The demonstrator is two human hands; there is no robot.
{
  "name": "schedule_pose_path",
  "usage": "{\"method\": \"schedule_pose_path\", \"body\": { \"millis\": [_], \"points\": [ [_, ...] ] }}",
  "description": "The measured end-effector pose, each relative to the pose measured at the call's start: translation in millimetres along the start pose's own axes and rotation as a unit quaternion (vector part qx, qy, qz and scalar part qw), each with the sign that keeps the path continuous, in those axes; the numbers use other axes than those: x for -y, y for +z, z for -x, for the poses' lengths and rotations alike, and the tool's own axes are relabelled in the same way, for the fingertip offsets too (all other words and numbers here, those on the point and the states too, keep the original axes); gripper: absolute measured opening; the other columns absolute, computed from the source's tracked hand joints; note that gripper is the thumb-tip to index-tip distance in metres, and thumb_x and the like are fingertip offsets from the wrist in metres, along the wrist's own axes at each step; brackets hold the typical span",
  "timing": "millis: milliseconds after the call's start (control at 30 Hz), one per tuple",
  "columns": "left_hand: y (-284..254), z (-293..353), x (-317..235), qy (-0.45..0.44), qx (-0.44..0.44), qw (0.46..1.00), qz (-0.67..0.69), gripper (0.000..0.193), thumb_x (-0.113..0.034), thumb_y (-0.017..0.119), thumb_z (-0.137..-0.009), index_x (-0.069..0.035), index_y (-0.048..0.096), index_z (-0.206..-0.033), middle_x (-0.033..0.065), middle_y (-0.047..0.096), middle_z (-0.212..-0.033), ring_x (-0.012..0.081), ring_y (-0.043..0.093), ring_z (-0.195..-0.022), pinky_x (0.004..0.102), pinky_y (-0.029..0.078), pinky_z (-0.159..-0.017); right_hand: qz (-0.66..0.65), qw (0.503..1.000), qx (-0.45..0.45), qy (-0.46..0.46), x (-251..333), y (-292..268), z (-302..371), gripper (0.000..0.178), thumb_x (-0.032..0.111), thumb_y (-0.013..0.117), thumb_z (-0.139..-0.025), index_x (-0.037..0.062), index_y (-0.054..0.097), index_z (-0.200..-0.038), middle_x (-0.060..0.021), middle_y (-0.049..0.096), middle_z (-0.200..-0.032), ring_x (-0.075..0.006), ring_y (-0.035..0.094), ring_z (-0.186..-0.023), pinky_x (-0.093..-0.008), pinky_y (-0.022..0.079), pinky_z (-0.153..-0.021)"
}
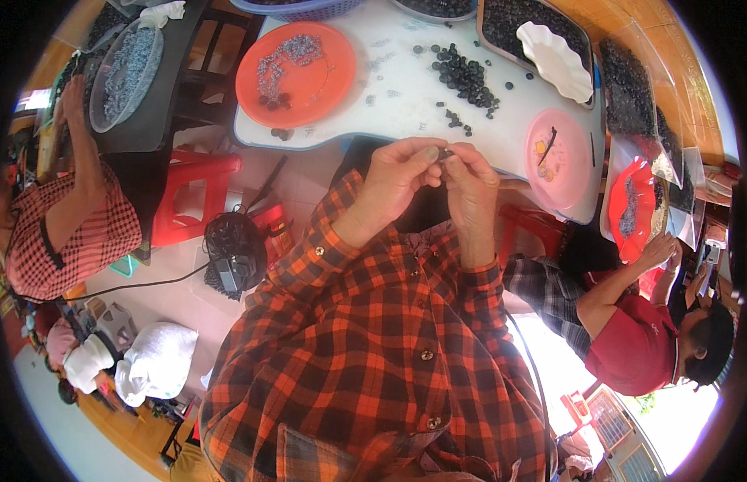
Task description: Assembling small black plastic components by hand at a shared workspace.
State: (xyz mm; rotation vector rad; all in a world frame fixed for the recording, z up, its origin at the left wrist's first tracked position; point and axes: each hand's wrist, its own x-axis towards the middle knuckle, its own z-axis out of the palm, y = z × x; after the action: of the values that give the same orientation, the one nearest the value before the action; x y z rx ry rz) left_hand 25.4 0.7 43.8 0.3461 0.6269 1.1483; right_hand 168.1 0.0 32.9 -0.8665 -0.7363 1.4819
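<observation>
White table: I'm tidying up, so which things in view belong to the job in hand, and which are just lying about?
Likely in use:
small dark piece, between left hand and right hand
loose black pieces
orange plate of small pieces

Probably just lying about:
red stool at left
white bundle

From where I'm standing, there's a red plastic stool (195,189) near the white table's (389,116) left end and another red stool (542,226) by its right, plus a dark table (169,88) off its left. Pale floor (189,299) below it, crazy bright glare (550,349) well off its near right corner.
</observation>
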Motion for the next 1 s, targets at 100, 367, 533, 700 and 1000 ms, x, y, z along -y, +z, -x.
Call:
{"method": "schedule_pose_path", "body": {
  "millis": [100, 367, 533, 700, 1000],
  "points": [
    [1.2, 0.3, 1.3, 0.01, -0.009, 1.0, -0.007, 0.023, -0.008, 0.058, -0.096, 0.003, 0.065, -0.115, 0.0048, 0.064, -0.081, 0.0104, 0.06, -0.07, 0.0225, 0.054, -0.064, -0.006, 1.0, 0.001, -0.001, -0.7, 0.2, 0.3, 0.018, -0.002, 0.067, -0.086, -0.0004, 0.07, -0.104, -0.0021, 0.061, -0.096, -0.0095, 0.054, -0.081, -0.0226, 0.044, -0.069],
    [3.3, 1.3, 3.4, 0.022, -0.018, 0.999, -0.014, 0.023, -0.007, 0.058, -0.095, 0.003, 0.064, -0.115, 0.0064, 0.066, -0.084, 0.0119, 0.063, -0.072, 0.0236, 0.056, -0.066, -0.008, 1.0, -0.007, -0.01, 1.4, 4.6, 1.6, 0.017, -0.001, 0.067, -0.087, -0.0005, 0.069, -0.104, -0.0024, 0.06, -0.098, -0.0111, 0.057, -0.086, -0.0232, 0.046, -0.073],
    [4.9, 3.7, 2.1, 0.036, -0.017, 0.999, -0.024, 0.024, -0.007, 0.058, -0.096, 0.003, 0.064, -0.117, 0.0075, 0.066, -0.086, 0.0124, 0.064, -0.074, 0.0242, 0.057, -0.067, -0.012, 1.0, -0.008, -0.009, 1.5, 6.5, 2.7, 0.016, -0.001, 0.067, -0.087, -0.0009, 0.069, -0.103, -0.0031, 0.059, -0.098, -0.0119, 0.057, -0.087, -0.0242, 0.048, -0.077],
    [3.9, 3.7, 3.5, 0.053, -0.007, 0.998, -0.033, 0.024, -0.006, 0.057, -0.096, 0.003, 0.064, -0.117, 0.0077, 0.067, -0.086, 0.0124, 0.064, -0.075, 0.0242, 0.057, -0.068, 0.02, 0.999, -0.015, -0.033, -2.2, 6.2, 2.3, 0.017, -0.003, 0.067, -0.086, -0.0005, 0.069, -0.103, -0.0034, 0.058, -0.099, -0.0121, 0.056, -0.089, -0.0241, 0.047, -0.077],
    [3.9, 6.0, 2.7, 0.074, -0.024, 0.993, -0.084, 0.024, -0.006, 0.057, -0.096, 0.003, 0.064, -0.117, 0.0074, 0.067, -0.085, 0.0122, 0.064, -0.073, 0.0244, 0.057, -0.067, 0.051, 0.997, -0.022, -0.051, -10.3, 2.9, 3.9, 0.017, -0.006, 0.068, -0.084, -0.0001, 0.069, -0.1, -0.0034, 0.056, -0.102, -0.0116, 0.056, -0.089, -0.0235, 0.047, -0.078]
  ]
}}
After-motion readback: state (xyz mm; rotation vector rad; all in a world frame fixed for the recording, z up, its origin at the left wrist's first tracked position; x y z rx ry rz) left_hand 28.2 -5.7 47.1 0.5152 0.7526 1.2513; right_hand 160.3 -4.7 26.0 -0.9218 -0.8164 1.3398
